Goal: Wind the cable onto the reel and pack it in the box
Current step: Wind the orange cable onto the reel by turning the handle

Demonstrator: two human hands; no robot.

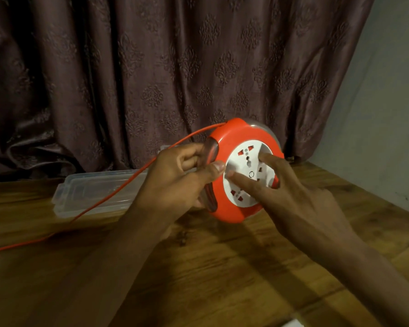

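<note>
**Winding under way, box waiting behind**

A heavy patterned curtain [151,74] fills the back of the room, and a wooden table [222,267] runs beneath it. On the table, just behind the person's left forearm, lies a clear plastic box [92,192], low and flat, nothing visible inside.

The orange reel [224,206] is held tilted above the tabletop, just in front of the curtain, its white socket face [243,192] turned toward the person. The left hand [175,180] grips the reel's rim, thumb across the front edge and fingers curled round the back. The right hand [300,197] is not gripping anything: two straight fingers press on the socket face, placed as if to spin it.

The orange cable [118,187] leaves the top of the reel, slopes down across the box and trails off the left edge of the table, so I'd judge a good length is yet to wind.

To do this well, the left hand should keep the housing steady while the right turns the white disc in even circles. The cable needs a straight, lightly taut run into the slot; slack could let it snag on the box corner.

No brand name or readable writing shows on the reel or box; the face carries only socket holes and a small ring mark.
</note>
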